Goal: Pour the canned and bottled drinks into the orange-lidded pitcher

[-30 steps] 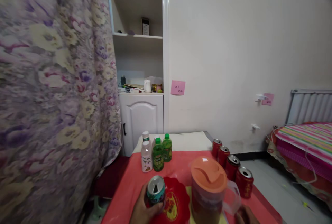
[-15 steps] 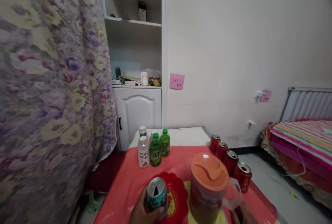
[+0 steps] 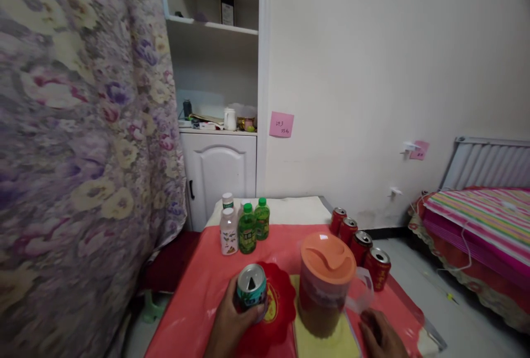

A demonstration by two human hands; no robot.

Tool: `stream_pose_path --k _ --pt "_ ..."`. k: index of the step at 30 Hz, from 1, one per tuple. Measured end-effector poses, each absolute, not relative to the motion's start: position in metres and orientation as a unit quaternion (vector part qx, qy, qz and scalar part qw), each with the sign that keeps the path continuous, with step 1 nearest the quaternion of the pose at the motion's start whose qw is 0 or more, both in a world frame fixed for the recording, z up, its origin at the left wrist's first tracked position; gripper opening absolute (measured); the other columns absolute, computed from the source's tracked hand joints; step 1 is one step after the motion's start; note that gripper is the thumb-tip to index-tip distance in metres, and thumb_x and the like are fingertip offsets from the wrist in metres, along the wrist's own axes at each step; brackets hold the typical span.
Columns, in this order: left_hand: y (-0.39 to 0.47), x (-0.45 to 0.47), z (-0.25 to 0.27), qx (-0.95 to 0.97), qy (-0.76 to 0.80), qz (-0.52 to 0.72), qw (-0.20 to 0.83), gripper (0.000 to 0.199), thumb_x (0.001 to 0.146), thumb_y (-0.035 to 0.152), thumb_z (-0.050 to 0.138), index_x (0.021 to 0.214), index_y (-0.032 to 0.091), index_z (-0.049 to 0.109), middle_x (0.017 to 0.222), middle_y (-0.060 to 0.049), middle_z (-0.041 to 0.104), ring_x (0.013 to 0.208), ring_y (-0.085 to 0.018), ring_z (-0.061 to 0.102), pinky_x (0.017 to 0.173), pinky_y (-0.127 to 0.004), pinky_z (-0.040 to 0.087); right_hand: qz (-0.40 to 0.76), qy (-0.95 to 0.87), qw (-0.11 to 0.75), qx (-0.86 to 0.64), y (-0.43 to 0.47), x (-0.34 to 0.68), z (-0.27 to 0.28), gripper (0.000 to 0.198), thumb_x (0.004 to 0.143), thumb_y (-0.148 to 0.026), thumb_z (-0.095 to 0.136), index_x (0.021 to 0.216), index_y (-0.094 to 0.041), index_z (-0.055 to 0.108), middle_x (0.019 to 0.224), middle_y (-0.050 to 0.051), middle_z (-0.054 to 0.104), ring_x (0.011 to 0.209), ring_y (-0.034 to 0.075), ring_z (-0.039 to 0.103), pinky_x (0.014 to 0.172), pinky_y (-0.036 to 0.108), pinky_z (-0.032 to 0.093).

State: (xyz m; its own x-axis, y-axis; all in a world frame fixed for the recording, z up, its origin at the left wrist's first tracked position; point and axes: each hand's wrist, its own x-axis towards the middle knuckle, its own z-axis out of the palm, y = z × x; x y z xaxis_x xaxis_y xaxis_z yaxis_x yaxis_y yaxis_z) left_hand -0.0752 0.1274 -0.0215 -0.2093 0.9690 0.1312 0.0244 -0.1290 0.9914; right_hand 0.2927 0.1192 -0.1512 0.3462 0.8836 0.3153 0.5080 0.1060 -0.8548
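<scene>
My left hand is wrapped round a teal drink can with an opened silver top. The can is upright over the left part of a red scalloped plate; whether it touches the plate is hidden. To the right stands a clear pitcher with an orange lid and dark contents, on a yellow cloth. Just below the pitcher's handle is my right hand, its fingers curled in with nothing visible in them.
Several red cans line the table's right side. Green-capped bottles and white-capped bottles stand grouped at the back left. A red cloth covers the table. Beyond are a floral curtain, a white cupboard and a bed.
The view has tipped down slightly, so the tabletop sits higher in the picture. My left hand still holds the can. My right hand shows more fully beside the pitcher's handle.
</scene>
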Motion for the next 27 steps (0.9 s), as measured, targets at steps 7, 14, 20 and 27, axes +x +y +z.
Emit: stream_pose_path --k 7,14,20,27 --pt "0.118 -0.070 -0.016 0.508 0.529 0.562 0.383 0.064 0.053 0.029 0.084 0.113 0.020 0.065 0.106 -0.008 0.079 0.104 -0.034 0.071 0.094 -0.043 0.056 0.193 -0.543 0.449 -0.683 0.111 0.297 -0.152 0.039 0.078 -0.055 0.056 0.098 -0.023 0.068 0.104 0.011 0.079 0.096 0.029 0.074 0.085 0.039 0.057" --pt "0.112 -0.068 -0.011 0.510 0.518 0.555 0.405 0.070 0.053 0.021 0.082 0.119 0.015 0.060 0.120 -0.016 0.073 0.116 -0.037 0.065 0.106 -0.050 0.047 0.184 -0.536 0.406 -0.717 0.115 0.296 -0.163 0.047 0.079 -0.059 0.049 0.104 -0.022 0.064 0.112 0.012 0.076 0.103 0.031 0.072 0.087 0.042 0.055" --pt "0.108 -0.068 -0.011 0.511 0.516 0.571 0.383 0.073 0.050 0.017 0.085 0.119 0.020 0.063 0.125 -0.011 0.072 0.123 -0.037 0.062 0.110 -0.050 0.046 0.163 -0.534 0.380 -0.737 0.114 0.294 -0.168 0.044 0.084 -0.058 0.046 0.106 -0.025 0.062 0.115 0.010 0.074 0.105 0.031 0.070 0.086 0.043 0.053" --pt "0.101 -0.065 -0.004 0.518 0.493 0.577 0.394 0.068 0.053 0.022 0.088 0.116 0.019 0.063 0.119 -0.011 0.072 0.117 -0.036 0.064 0.104 -0.047 0.050 0.137 -0.548 0.381 -0.732 0.109 0.289 -0.166 0.040 0.087 -0.055 0.044 0.107 -0.024 0.060 0.116 0.011 0.072 0.108 0.032 0.068 0.085 0.044 0.052"
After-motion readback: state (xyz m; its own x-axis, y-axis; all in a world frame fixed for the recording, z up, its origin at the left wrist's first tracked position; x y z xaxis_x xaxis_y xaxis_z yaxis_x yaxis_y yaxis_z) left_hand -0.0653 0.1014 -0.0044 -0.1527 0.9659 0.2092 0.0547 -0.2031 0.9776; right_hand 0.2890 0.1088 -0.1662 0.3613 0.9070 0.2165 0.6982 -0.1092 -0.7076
